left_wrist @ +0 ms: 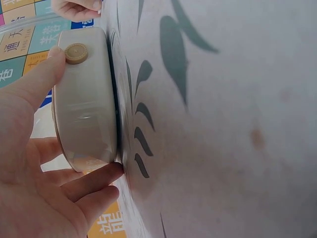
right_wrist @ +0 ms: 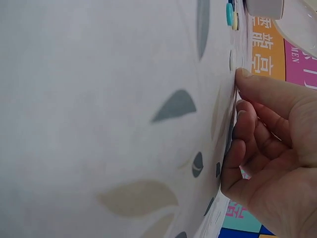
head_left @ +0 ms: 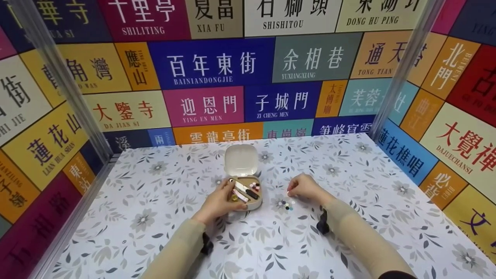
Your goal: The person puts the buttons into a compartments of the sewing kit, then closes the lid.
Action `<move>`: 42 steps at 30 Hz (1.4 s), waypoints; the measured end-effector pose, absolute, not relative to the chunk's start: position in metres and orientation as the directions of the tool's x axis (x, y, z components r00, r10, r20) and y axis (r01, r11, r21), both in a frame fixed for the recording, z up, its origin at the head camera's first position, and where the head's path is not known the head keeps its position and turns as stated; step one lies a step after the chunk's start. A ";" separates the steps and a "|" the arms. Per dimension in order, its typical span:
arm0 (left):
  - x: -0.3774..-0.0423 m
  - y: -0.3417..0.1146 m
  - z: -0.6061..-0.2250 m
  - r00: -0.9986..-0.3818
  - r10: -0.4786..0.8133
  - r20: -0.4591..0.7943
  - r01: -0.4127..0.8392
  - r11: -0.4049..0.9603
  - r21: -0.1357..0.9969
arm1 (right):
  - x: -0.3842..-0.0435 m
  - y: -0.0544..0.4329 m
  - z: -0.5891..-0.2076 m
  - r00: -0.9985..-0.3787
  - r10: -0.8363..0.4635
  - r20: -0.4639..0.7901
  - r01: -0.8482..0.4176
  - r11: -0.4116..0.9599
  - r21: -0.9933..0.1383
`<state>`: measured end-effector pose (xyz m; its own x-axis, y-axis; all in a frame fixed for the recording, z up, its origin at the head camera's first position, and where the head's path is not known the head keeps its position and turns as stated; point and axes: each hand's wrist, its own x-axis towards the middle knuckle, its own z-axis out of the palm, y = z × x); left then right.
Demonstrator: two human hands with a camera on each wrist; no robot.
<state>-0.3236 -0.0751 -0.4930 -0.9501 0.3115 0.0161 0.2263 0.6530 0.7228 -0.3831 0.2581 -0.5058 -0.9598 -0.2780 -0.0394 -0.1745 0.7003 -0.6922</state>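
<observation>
A cream sewing-kit box (head_left: 254,204) stands on the table with its lid (head_left: 241,159) raised. My left hand (head_left: 219,201) grips its left side, thumb near the round tan catch (left_wrist: 77,53) and fingers curled round the other side. Inside lie a white stick with a black end (head_left: 244,188), a pinkish stick (head_left: 241,195) and several small buttons (head_left: 254,186). To the right of the box, my right hand (head_left: 306,188) pinches a small white piece like a button (head_left: 288,193) at the tabletop. Several loose buttons (head_left: 287,206) lie just below those fingertips.
A white tablecloth (head_left: 155,240) with grey leaves and flowers covers the table. Colourful panels with lettering (head_left: 211,64) rise behind it and at both sides. Metal posts (head_left: 399,73) stand at the back corners.
</observation>
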 end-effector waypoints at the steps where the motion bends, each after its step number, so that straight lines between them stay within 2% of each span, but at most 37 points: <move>1: -0.324 -0.075 -0.493 -0.951 0.309 0.015 0.224 0.653 0.723 | -0.383 0.258 -0.506 -0.960 -0.278 -0.040 -0.174 0.701 -0.692; 9: -0.325 -0.076 -0.494 -0.942 0.331 0.058 0.278 0.670 0.689 | -0.385 0.260 -0.508 -0.952 -0.305 0.010 -0.233 0.703 -0.672; 28: -0.326 -0.074 -0.495 -0.950 0.311 0.033 0.239 0.652 0.719 | -0.383 0.265 -0.508 -0.959 -0.284 -0.017 -0.180 0.653 -0.736; 42: -0.326 -0.074 -0.494 -0.946 0.322 0.042 0.258 0.668 0.698 | -0.383 0.267 -0.503 -0.971 -0.224 -0.084 -0.055 0.552 -0.832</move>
